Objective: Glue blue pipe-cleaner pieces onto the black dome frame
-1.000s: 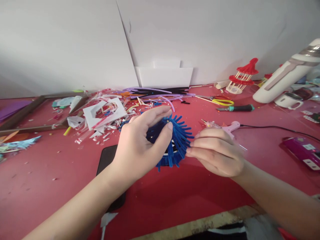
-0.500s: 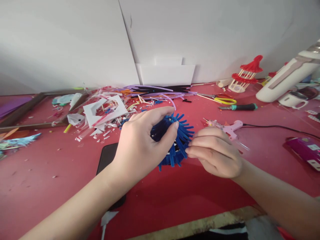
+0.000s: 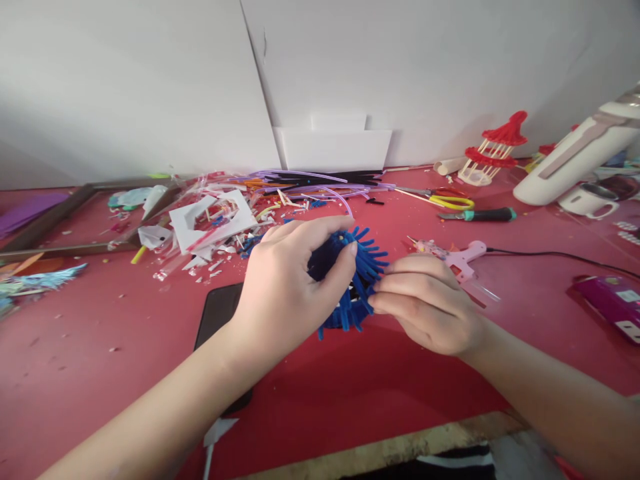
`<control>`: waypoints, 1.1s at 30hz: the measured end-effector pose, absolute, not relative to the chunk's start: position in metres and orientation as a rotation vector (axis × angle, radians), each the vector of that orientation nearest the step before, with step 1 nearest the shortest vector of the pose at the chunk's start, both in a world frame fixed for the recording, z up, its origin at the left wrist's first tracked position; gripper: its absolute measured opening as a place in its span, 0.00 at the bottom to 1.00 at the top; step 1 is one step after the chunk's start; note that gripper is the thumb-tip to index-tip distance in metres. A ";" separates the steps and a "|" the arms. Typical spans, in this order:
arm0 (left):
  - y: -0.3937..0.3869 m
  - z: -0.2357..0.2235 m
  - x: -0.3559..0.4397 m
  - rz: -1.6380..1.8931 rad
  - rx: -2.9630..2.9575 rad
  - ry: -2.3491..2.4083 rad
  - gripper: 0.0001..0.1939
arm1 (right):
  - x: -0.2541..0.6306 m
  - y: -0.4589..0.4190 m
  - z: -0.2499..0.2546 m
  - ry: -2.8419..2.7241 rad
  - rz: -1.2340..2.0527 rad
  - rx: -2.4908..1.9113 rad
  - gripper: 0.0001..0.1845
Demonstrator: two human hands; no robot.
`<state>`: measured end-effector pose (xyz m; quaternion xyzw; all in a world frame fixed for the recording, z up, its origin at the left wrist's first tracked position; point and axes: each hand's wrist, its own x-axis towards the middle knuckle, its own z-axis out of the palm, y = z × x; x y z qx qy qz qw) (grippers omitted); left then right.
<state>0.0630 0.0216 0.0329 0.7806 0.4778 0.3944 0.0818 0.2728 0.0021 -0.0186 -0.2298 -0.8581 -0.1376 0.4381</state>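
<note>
A round craft piece of blue pipe cleaners (image 3: 367,257), its short fuzzy strands fanning outward, is held above the red table between my hands. My left hand (image 3: 295,277) is curled around its left side, thumb in front and fingers over the top. At the right edge, the fingertips of my right hand (image 3: 430,303) are pressed together on the blue strands. My palm and fingers hide the left part of the piece.
Behind lie purple and black pipe cleaners (image 3: 320,179) and paper scraps (image 3: 213,220). A pink glue gun (image 3: 465,259), a craft knife (image 3: 480,215), yellow-handled scissors (image 3: 453,201), a red-roofed model (image 3: 493,150) and a white bottle (image 3: 565,160) are to the right. A black phone (image 3: 215,310) lies beneath my left wrist.
Both hands keep their hold on the blue piece with barely any movement. The whole view has shifted very slightly.
</note>
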 end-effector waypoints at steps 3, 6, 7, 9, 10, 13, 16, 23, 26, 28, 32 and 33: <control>0.021 0.033 0.064 1.179 2.317 1.415 0.12 | 0.272 0.002 -0.019 -2.125 -0.335 -0.577 0.09; 0.021 0.034 0.063 1.168 2.314 1.419 0.12 | 0.271 0.002 -0.018 -2.125 -0.341 -0.589 0.09; 0.021 0.034 0.063 1.161 2.314 1.422 0.12 | 0.271 0.002 -0.018 -2.124 -0.346 -0.593 0.09; 0.020 0.034 0.062 1.151 2.312 1.418 0.12 | 0.271 0.002 -0.018 -2.123 -0.359 -0.596 0.09; 0.020 0.034 0.062 1.149 2.309 1.412 0.12 | 0.271 0.002 -0.018 -2.123 -0.365 -0.595 0.09; 0.021 0.034 0.061 1.147 2.302 1.392 0.13 | 0.272 0.002 -0.018 -2.124 -0.384 -0.594 0.08; 0.021 0.032 0.062 1.156 2.311 1.382 0.13 | 0.272 0.002 -0.019 -2.117 -0.392 -0.597 0.06; 0.022 0.033 0.062 1.138 2.313 1.417 0.13 | 0.274 0.003 -0.021 -2.119 -0.361 -0.589 0.08; 0.022 0.034 0.062 1.142 2.310 1.412 0.12 | 0.275 0.004 -0.021 -2.125 -0.343 -0.579 0.08; 0.022 0.034 0.062 1.147 2.305 1.413 0.12 | 0.275 0.004 -0.021 -2.122 -0.321 -0.591 0.08; 0.022 0.034 0.062 1.157 2.302 1.401 0.12 | 0.272 0.003 -0.022 -2.122 -0.310 -0.622 0.08; 0.022 0.034 0.062 1.155 2.301 1.398 0.11 | 0.272 0.003 -0.022 -2.119 -0.307 -0.630 0.08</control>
